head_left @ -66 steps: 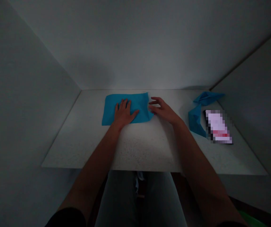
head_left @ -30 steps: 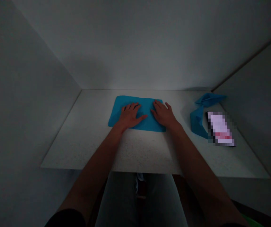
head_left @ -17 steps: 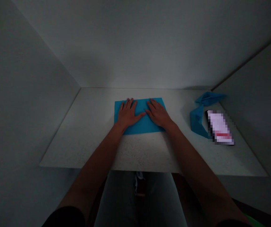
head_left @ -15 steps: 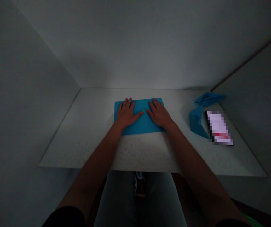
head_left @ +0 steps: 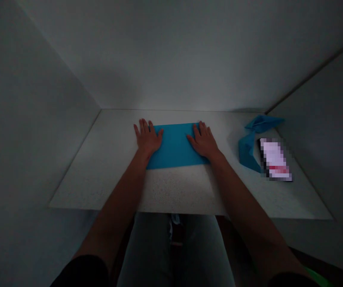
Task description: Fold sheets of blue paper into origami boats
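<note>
A flat blue sheet of paper [head_left: 174,145] lies on the pale speckled table in front of me, its long side running left to right. Over its left edge rests my left hand [head_left: 147,137], fingers spread, partly on the paper and partly on the table. My right hand [head_left: 204,139] lies flat on the right part of the sheet, thumb stretched out to the left. Both hands hide the paper's side edges in part. Neither hand grips anything.
On the right of the table [head_left: 99,179] are two folded blue paper shapes [head_left: 263,123], one behind the other. Beside them lies a phone [head_left: 276,159] with a lit, blurred screen. Walls close off the back, left and right sides.
My left hand has slid left across the paper to its left edge. The right hand has stayed nearly in place on the right part.
</note>
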Available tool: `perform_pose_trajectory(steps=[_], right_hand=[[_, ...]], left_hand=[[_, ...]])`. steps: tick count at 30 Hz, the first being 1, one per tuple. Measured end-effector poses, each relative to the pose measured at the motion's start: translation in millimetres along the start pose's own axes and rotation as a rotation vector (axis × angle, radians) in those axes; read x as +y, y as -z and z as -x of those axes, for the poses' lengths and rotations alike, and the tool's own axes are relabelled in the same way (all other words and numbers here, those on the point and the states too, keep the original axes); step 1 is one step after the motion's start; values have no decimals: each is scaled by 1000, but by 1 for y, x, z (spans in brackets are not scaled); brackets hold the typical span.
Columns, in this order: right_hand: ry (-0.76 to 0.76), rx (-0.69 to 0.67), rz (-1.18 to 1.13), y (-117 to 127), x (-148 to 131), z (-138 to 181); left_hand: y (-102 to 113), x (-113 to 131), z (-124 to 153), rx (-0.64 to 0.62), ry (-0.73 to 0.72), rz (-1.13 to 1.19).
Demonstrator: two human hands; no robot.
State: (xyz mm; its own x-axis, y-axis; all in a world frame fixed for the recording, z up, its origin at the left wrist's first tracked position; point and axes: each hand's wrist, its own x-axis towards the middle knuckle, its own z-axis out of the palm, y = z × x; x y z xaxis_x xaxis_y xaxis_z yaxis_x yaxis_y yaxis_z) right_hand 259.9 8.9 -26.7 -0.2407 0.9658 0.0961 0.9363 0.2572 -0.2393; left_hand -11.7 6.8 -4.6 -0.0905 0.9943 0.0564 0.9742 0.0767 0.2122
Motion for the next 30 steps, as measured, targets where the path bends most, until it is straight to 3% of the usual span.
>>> perform_pose_trajectory(steps=[4, 8, 12, 15, 25, 30], right_hand=[[22, 73, -32, 4, -3, -3], [176, 105, -88, 13, -17, -4], [258, -32, -128, 12, -29, -2], [258, -68, -111, 6, -27, -2], [158, -19, -50, 11, -24, -1], [112, -33, -18, 16, -30, 0]], left_hand=[[5, -7, -5, 111, 18, 54], [5, 13, 1, 181, -141, 117], [-7, 43, 21, 86, -347, 117], [-14, 54, 31, -23, -410, 69], [-9, 35, 23, 4, -228, 8], [-4, 27, 29, 3, -213, -11]])
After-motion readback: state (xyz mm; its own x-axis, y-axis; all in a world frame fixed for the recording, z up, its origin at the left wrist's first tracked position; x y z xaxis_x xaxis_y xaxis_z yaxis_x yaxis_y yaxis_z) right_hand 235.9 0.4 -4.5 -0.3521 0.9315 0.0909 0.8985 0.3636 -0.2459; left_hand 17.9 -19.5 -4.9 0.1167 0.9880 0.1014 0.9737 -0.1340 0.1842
